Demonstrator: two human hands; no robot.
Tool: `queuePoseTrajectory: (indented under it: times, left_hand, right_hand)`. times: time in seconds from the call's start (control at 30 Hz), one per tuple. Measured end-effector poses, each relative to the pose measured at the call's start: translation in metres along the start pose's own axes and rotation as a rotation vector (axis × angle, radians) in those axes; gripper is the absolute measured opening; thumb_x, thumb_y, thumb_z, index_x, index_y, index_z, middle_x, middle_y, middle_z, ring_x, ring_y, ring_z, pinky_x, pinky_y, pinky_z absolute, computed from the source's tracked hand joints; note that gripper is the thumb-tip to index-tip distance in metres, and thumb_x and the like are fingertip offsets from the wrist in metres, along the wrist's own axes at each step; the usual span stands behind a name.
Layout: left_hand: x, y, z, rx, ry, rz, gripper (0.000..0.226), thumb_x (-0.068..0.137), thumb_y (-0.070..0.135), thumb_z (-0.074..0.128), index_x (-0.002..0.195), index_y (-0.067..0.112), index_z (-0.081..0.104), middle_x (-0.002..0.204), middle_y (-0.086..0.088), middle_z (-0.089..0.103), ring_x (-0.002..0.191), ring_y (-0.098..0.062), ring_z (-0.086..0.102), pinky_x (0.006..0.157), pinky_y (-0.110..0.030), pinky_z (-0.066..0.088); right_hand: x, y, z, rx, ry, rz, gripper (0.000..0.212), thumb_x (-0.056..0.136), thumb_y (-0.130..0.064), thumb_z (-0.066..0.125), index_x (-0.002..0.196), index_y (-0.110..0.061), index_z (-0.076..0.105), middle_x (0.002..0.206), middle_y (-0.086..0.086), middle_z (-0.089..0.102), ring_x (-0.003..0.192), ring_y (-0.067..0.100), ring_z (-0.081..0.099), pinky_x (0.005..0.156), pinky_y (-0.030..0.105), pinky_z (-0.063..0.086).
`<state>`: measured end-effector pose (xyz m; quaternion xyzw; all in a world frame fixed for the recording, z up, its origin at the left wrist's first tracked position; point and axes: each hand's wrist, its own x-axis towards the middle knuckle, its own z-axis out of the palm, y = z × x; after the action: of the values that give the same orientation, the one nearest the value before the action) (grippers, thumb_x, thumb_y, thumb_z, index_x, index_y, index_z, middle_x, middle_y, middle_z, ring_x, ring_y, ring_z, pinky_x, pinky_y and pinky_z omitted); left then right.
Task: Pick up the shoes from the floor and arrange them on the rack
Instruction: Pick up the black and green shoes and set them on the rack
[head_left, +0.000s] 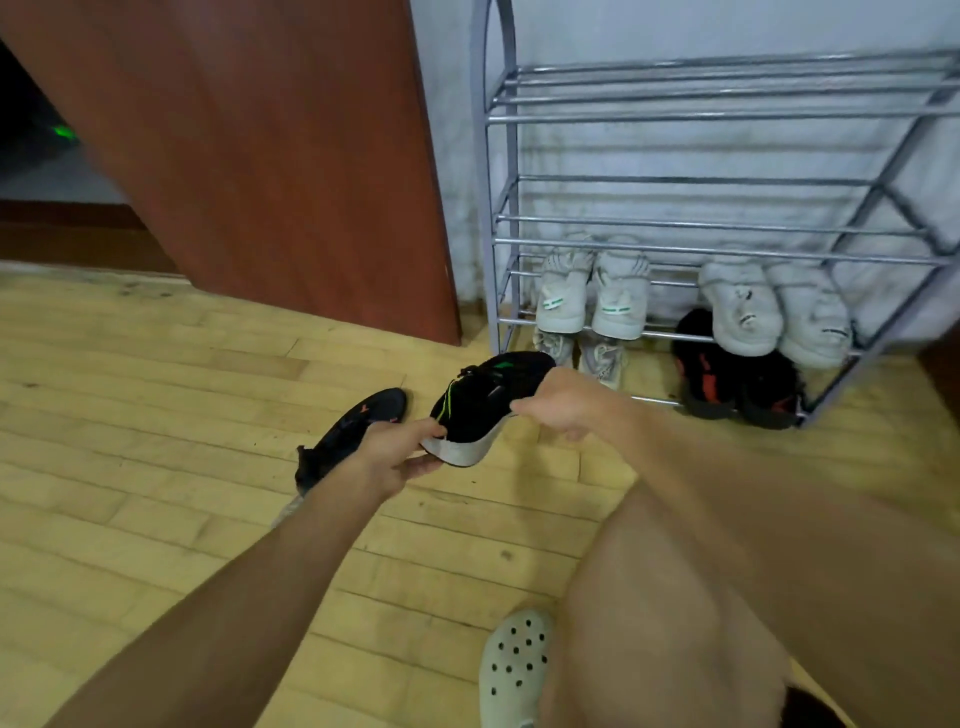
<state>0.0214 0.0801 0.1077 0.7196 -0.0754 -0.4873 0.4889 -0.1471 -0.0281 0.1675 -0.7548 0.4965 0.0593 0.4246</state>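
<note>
Held shoe: a black shoe (483, 405) with green marks and a white sole, lifted clear of the floor (156, 389) at centre frame, just in front of the rack's lower left corner.
Left hand: the left hand (395, 460) pinches the white sole end between thumb and fingers.
Right hand: the right hand (563, 402) grasps the other end of the same shoe from above, fingers curled over it.
Floor shoe: a dark shoe (358, 423) with orange marks lies on the boards just left of the held one, partly hidden by the left hand. Whether the two are a pair I cannot tell.
Rack: the rack (727, 115) fills the upper right. Two white pairs (592, 301) (774, 312) sit on a low tier. A grey pair (582, 353) and a black-red pair (737, 384) sit at the lowest level. The tiers above show only bare rails.
Step in hand: by my reading, one shoe is being carried to the rack, and the dark one is left to fetch.
Next move: the shoe wants a free stretch of rails, most likely on a higher tier. It should go sole down across two bars so it cannot slip between them, with room beside it for a mate.
</note>
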Motion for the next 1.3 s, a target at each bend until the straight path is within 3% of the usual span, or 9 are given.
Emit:
queuePoseTrajectory:
  times: [0.07,0.17,0.37,0.5,0.67,0.73,0.87,1.03,1.3]
  left_hand:
    - [-0.031,0.018,0.01,-0.049,-0.041,0.058,0.004,0.082,-0.002,0.066,0.083,-0.001,0.062,0.083,-0.012,0.06,0.073,-0.022,0.058,0.061,-0.031,0.051]
    - [-0.076,0.048,0.024,-0.076,-0.157,0.145,0.011,0.083,-0.002,0.065,0.093,-0.003,0.063,0.09,-0.013,0.062,0.074,-0.02,0.059,0.059,-0.029,0.054]
    - [-0.151,0.089,0.05,0.053,-0.422,0.286,0.034,0.083,-0.002,0.066,0.116,-0.008,0.061,0.099,-0.013,0.067,0.079,-0.019,0.066,0.063,-0.027,0.057]
    - [-0.185,0.115,0.071,0.408,-0.427,0.464,0.076,0.071,0.022,0.083,0.136,0.015,0.045,0.117,-0.007,0.065,0.096,-0.021,0.068,0.081,-0.035,0.057]
    - [-0.21,0.138,0.121,0.537,-0.4,0.53,0.074,0.075,0.035,0.079,0.137,0.015,0.042,0.116,0.001,0.061,0.092,-0.013,0.065,0.072,-0.032,0.058]
    - [-0.209,0.142,0.146,0.584,-0.41,0.517,0.077,0.076,0.031,0.079,0.14,0.014,0.04,0.12,-0.003,0.063,0.097,-0.018,0.068,0.074,-0.035,0.059]
    - [-0.208,0.14,0.193,0.735,-0.464,0.532,0.053,0.077,0.028,0.078,0.123,0.01,0.06,0.108,-0.006,0.073,0.085,-0.022,0.071,0.073,-0.034,0.059]
    - [-0.214,0.109,0.255,0.759,-0.474,0.545,0.039,0.074,0.024,0.08,0.108,0.011,0.067,0.099,-0.006,0.074,0.08,-0.019,0.069,0.063,-0.029,0.059]
    - [-0.226,0.044,0.355,0.702,-0.609,0.39,0.044,0.075,0.021,0.079,0.115,0.009,0.063,0.087,-0.007,0.068,0.064,-0.02,0.059,0.056,-0.027,0.052]
  right_hand:
    - [-0.023,-0.004,-0.011,0.084,0.037,0.0,0.058,0.092,-0.047,0.056,0.133,-0.006,0.053,0.13,0.013,0.06,0.109,0.031,0.063,0.093,0.041,0.055]
    - [-0.057,-0.012,-0.031,0.342,0.067,0.016,0.061,0.087,-0.056,0.059,0.132,-0.015,0.053,0.115,0.009,0.061,0.098,0.027,0.065,0.082,0.036,0.056]
    - [-0.117,-0.012,-0.076,0.764,0.216,-0.132,0.039,0.084,-0.004,0.071,0.122,-0.005,0.061,0.112,0.013,0.069,0.081,0.024,0.067,0.059,0.031,0.058]
    - [-0.149,0.006,-0.101,0.856,0.242,-0.206,0.037,0.084,0.002,0.068,0.121,-0.001,0.063,0.113,0.015,0.07,0.089,0.028,0.069,0.063,0.034,0.061]
    - [-0.162,0.041,-0.132,0.812,0.311,-0.24,0.033,0.085,0.003,0.067,0.117,-0.001,0.066,0.109,0.013,0.073,0.096,0.029,0.071,0.076,0.041,0.062]
    - [-0.165,0.061,-0.146,0.793,0.323,-0.26,0.033,0.086,0.001,0.067,0.118,-0.005,0.068,0.104,0.007,0.074,0.087,0.02,0.071,0.067,0.032,0.062]
    - [-0.175,0.104,-0.172,0.662,0.346,-0.285,0.034,0.086,-0.006,0.069,0.119,-0.016,0.069,0.103,0.002,0.075,0.091,0.018,0.071,0.07,0.028,0.059]
    - [-0.2,0.158,-0.195,0.584,0.347,-0.291,0.031,0.088,-0.008,0.068,0.115,-0.022,0.066,0.082,-0.003,0.071,0.066,0.003,0.068,0.063,0.018,0.059]
    - [-0.245,0.266,-0.199,0.711,0.38,-0.131,0.032,0.096,-0.017,0.058,0.127,-0.012,0.062,0.108,0.007,0.071,0.086,0.019,0.069,0.076,0.032,0.058]
